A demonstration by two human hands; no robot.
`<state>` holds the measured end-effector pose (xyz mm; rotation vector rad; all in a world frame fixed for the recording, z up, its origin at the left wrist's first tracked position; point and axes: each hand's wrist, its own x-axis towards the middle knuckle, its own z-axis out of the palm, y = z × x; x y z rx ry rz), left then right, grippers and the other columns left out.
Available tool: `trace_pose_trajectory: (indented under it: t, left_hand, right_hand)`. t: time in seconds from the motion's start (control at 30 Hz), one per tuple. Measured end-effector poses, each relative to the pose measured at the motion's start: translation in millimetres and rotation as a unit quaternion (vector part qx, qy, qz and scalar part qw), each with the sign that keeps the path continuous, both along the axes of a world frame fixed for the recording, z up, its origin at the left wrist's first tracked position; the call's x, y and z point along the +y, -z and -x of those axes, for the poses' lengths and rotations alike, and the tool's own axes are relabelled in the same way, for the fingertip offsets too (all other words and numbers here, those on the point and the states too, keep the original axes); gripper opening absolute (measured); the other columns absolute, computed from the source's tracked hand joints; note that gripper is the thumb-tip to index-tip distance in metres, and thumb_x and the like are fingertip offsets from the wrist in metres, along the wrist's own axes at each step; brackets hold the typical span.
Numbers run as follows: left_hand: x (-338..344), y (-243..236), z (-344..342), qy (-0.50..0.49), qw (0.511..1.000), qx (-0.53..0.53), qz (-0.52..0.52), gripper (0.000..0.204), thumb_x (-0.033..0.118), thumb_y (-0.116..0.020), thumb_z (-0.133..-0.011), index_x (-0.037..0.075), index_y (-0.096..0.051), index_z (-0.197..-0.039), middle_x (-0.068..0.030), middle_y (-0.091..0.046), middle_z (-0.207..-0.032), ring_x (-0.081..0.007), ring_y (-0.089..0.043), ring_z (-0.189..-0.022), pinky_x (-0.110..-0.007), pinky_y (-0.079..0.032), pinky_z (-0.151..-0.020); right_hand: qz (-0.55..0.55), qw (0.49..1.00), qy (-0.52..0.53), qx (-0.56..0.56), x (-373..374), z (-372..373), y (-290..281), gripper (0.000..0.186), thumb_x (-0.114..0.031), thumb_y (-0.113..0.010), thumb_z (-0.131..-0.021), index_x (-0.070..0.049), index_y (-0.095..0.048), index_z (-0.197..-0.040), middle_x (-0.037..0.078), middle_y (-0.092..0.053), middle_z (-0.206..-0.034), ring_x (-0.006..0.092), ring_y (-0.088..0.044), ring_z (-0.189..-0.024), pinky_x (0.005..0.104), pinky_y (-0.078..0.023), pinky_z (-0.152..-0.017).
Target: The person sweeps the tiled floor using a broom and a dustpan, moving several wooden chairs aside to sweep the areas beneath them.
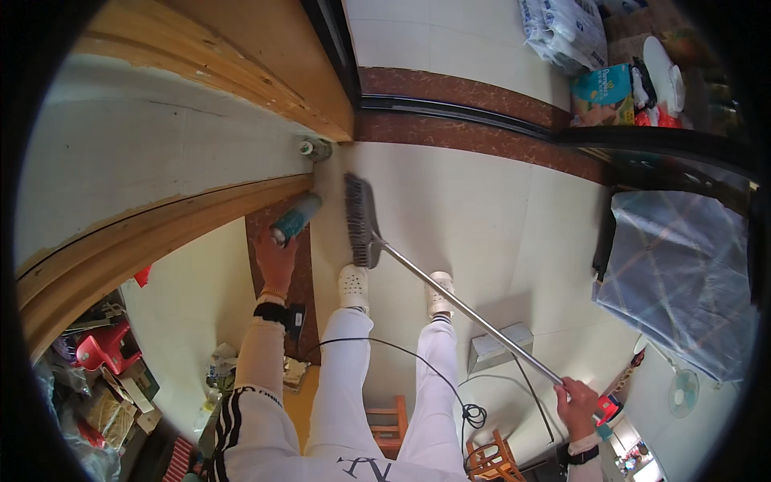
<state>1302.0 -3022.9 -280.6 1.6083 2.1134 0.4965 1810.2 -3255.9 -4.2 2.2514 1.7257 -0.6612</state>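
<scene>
Grey bristles line the long head of the broom (370, 225), and the right hand (577, 406) grips its smooth metal stick near the far end. Left of the broom's head, the left hand (277, 265) is wrapped round a round green can (298, 217); its label is too blurry to read and its insides are hidden. Far up and right of the broom are soft plastic packs (566, 32) and a teal box (602, 87), both with printing on them.
</scene>
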Motion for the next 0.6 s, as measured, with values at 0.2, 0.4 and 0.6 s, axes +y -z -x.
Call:
trace_pose_trajectory:
  t: [0.2, 0.4, 0.6]
  left_hand:
    - [-32, 36, 57, -0.064, 0.99, 0.096, 0.085, 0.057, 0.014, -0.072, -0.065, 0.006, -0.043, -0.112, -0.0196, -0.053, -0.1, -0.0341, -0.054, -0.091, -0.041, -0.045, -0.078]
    - [-24, 38, 60, -0.106, 0.987, 0.033, 0.114, 0.06, 0.018, -0.074, -0.064, 0.005, -0.042, -0.112, -0.0202, -0.052, -0.102, -0.0371, -0.051, -0.096, -0.042, -0.044, -0.08]
    - [-16, 2, 23, -0.043, 0.968, 0.209, 0.131, 0.062, 0.02, -0.07, -0.068, 0.004, -0.04, -0.12, -0.0221, -0.047, -0.111, -0.0393, -0.05, -0.097, -0.044, -0.042, -0.083]
  right_hand:
    - [0.021, 0.999, -0.024, 0.039, 62, 35, 76, 0.014, -0.024, -0.063, -0.074, -0.011, -0.06, -0.076, 0.008, -0.055, -0.058, 0.0272, -0.055, -0.054, 0.038, -0.042, -0.048]
    - [0.146, 0.984, 0.1, 0.038, 41, 33, 75, 0.018, -0.027, -0.06, -0.076, -0.01, -0.063, -0.081, 0.011, -0.059, -0.064, 0.0307, -0.057, -0.059, 0.0407, -0.044, -0.054]
    - [0.159, 0.97, 0.18, 0.041, 0, 23, 61, 0.017, -0.026, -0.061, -0.076, -0.01, -0.063, -0.08, 0.012, -0.059, -0.062, 0.0305, -0.058, -0.058, 0.0396, -0.044, -0.053]
